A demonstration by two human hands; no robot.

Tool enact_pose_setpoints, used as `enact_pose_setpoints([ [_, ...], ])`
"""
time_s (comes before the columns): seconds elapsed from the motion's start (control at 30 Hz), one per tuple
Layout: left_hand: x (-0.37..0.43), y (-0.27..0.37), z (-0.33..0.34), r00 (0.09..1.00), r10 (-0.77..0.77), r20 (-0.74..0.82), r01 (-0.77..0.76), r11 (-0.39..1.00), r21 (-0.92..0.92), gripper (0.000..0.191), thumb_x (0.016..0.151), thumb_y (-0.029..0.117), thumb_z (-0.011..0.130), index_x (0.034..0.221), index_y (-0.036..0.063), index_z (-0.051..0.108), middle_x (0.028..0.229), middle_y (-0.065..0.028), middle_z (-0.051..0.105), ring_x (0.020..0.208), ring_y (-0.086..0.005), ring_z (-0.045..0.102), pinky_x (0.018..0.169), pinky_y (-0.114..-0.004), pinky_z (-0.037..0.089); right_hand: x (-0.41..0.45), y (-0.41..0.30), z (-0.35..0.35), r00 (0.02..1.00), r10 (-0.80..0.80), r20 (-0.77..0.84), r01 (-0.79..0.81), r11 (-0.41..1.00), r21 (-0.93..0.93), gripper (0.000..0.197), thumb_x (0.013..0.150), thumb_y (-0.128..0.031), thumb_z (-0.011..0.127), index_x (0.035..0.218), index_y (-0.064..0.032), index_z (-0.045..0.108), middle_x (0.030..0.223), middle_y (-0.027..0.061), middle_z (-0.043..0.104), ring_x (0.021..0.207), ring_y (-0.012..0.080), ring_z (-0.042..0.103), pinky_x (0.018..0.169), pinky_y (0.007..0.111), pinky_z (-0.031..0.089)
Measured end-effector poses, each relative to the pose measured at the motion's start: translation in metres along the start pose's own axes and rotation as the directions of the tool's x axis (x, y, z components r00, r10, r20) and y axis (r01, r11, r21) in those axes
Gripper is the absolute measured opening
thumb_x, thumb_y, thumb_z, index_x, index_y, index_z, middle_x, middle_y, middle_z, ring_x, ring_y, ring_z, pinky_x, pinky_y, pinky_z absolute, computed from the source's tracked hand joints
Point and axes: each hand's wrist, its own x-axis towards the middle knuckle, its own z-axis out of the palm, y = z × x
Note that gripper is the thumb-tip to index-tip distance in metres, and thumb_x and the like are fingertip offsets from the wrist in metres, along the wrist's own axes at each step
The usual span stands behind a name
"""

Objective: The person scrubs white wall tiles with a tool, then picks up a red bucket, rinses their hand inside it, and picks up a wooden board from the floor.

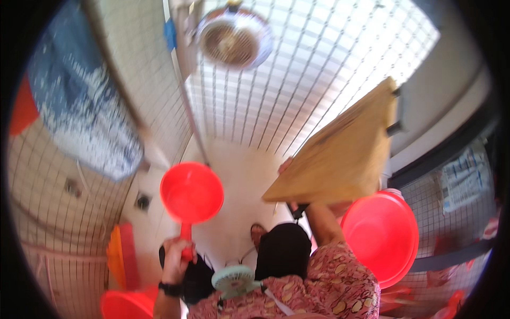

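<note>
At the lower left of the head view, my left hand (175, 254) is closed round the handle of a red plastic dipper (192, 193), whose round bowl points away from me and looks empty. My right hand (285, 165) is mostly hidden behind a tilted wooden board (342, 147); some fingertips show at its left edge. The board is held up at the right, slightly blurred, above my right forearm. A small pale-green fan (235, 279) hangs at my chest.
Red basins (380, 237) stand at the right, and another red basin (126, 305) is at the lower left. A blue-and-white patterned cloth (85, 91) hangs at the left. A round fan (235, 40) is ahead, before a grid window. A floor drain (142, 201) lies left of the dipper.
</note>
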Motion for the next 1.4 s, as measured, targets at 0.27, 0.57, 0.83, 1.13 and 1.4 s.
enact_pose_setpoints([
  [0.27,0.032,-0.038,-0.05,0.991,-0.111,-0.079,0.105,0.991,-0.081,0.018,0.068,0.001,0.055,0.08,-0.0078,0.046,0.069,-0.0144,0.053,0.046,-0.0199,0.051,0.036,-0.03,0.041,-0.039,0.075,-0.126,0.875,-0.192,-0.444,0.347,0.888,0.3,0.033,0.081,-0.038,0.048,0.087,-0.0053,0.047,0.092,0.0099,0.052,0.075,0.0175,0.048,0.065,0.034,0.043],
  [0.57,0.044,-0.048,0.023,0.999,-0.036,0.005,0.037,0.979,-0.201,0.032,0.072,0.012,0.05,0.095,-0.0084,0.048,0.078,-0.0131,0.052,0.054,-0.0141,0.045,0.044,-0.027,0.039,-0.031,0.046,-0.139,0.512,-0.137,-0.848,0.319,0.947,0.039,0.065,0.083,-0.061,0.027,0.123,-0.0113,0.041,0.123,0.012,0.045,0.11,0.032,0.043,0.091,0.046,0.037],
  [0.83,0.066,-0.059,0.085,0.987,-0.037,0.156,0.058,0.99,-0.129,0.037,0.066,0.01,0.049,0.097,-0.0101,0.047,0.078,-0.0144,0.052,0.05,-0.0147,0.044,0.038,-0.028,0.039,-0.069,0.025,-0.187,0.489,-0.132,-0.862,0.306,0.952,0.028,0.077,0.079,-0.069,0.014,0.127,-0.013,0.037,0.128,0.0101,0.041,0.114,0.0288,0.041,0.095,0.045,0.033],
  [1.13,0.078,-0.064,0.081,0.989,-0.062,0.137,0.074,0.994,-0.08,0.037,0.066,0.01,0.049,0.097,-0.011,0.047,0.077,-0.0146,0.053,0.05,-0.0153,0.045,0.037,-0.028,0.039,-0.106,-0.001,-0.186,0.426,-0.244,-0.871,0.508,0.861,0.007,0.072,0.079,-0.067,0.022,0.122,-0.0131,0.043,0.12,0.0097,0.048,0.105,0.0294,0.047,0.089,0.047,0.037],
  [1.4,0.094,-0.066,0.073,0.982,-0.123,0.14,0.13,0.991,-0.041,0.035,0.066,0.011,0.051,0.094,-0.0101,0.048,0.075,-0.0145,0.053,0.049,-0.0162,0.046,0.036,-0.029,0.039,-0.117,-0.04,-0.15,0.215,-0.216,-0.952,0.621,0.783,-0.038,0.064,0.076,-0.069,0.028,0.105,-0.0166,0.048,0.099,0.0052,0.052,0.087,0.0254,0.05,0.076,0.046,0.041],
])
